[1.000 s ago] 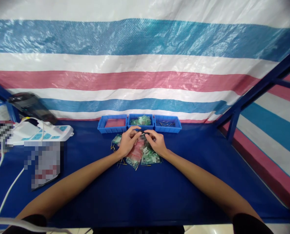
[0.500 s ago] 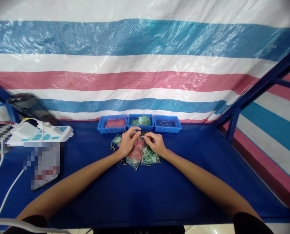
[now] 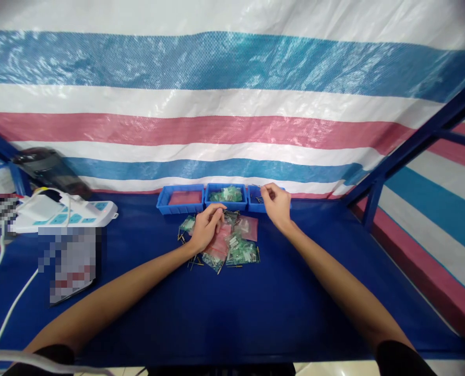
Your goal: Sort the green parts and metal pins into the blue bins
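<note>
Over the right blue bin (image 3: pixel 255 207), which has thin metal pieces in it, my right hand (image 3: pixel 278 204) is pinched on a thin metal piece (image 3: pixel 257 186). My left hand (image 3: pixel 207 225) rests at the pile with fingers curled together; what they hold, if anything, is hidden. Beside it lie red packets (image 3: pixel 221 238), green packets (image 3: pixel 242 251) and a pinkish packet (image 3: pixel 250 227), with thin metal pieces (image 3: pixel 195 262) around them. The middle bin (image 3: pixel 225 207) holds green packets, and the left bin (image 3: pixel 181 210) holds something flat and red.
On the left stand a white power strip (image 3: pixel 109 211) with plugs and cables, a dark bottle (image 3: pixel 52 169) and a blurred-out flat object (image 3: pixel 73 266). Blue frame bars (image 3: pixel 404 149) rise at the right. A striped sheet (image 3: pixel 232 130) hangs behind the blue table (image 3: pixel 232 313).
My right hand has moved from the pile, right and away from me, to above the right bin. The pinkish packet it covered now shows. My left hand has hardly moved.
</note>
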Demonstrator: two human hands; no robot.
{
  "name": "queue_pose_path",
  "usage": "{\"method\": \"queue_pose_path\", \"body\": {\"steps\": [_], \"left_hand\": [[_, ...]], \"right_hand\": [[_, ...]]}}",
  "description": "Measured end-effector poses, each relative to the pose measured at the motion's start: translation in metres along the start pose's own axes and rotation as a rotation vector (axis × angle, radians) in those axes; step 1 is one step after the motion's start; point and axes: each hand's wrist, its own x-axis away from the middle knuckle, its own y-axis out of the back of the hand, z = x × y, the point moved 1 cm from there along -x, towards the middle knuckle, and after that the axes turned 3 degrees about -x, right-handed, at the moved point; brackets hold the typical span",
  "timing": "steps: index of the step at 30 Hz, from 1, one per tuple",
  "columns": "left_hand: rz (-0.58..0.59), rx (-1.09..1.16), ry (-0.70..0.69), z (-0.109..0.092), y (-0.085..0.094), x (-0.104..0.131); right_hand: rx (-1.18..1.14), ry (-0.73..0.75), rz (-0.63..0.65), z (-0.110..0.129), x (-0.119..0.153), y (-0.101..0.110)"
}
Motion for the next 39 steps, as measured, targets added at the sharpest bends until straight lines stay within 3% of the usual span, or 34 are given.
{"method": "queue_pose_path", "body": {"steps": [5, 7, 12, 16, 25, 32, 35, 39], "left_hand": [[0.007, 0.000, 0.005, 0.000, 0.001, 0.000], [0.012, -0.001, 0.004, 0.000, 0.001, 0.000], [0.014, -0.006, 0.003, -0.001, 0.001, 0.000], [0.013, -0.009, 0.005, -0.001, 0.001, 0.000], [0.017, -0.009, 0.001, -0.002, 0.001, 0.000], [-0.001, -0.003, 0.009, -0.003, 0.001, 0.000], [-0.018, -0.011, 0.020, -0.002, 0.001, 0.000], [-0.025, -0.048, 0.010, -0.002, 0.001, 0.000]], "right_hand": [[0.326, 0.053, 0.106, -0.003, -0.012, 0.007], [0.319, 0.084, 0.235, 0.002, -0.009, 0.004], [0.209, 0.164, 0.698, 0.018, 0.008, -0.004], [0.196, 0.211, 0.837, 0.022, 0.022, -0.011], [0.350, 0.310, 0.835, 0.009, 0.034, -0.033], [0.411, 0.352, 0.815, 0.012, 0.032, -0.027], [0.328, 0.269, 0.718, 0.019, 0.029, -0.024], [0.025, 0.169, 0.488, 0.024, 0.035, -0.029]]}}
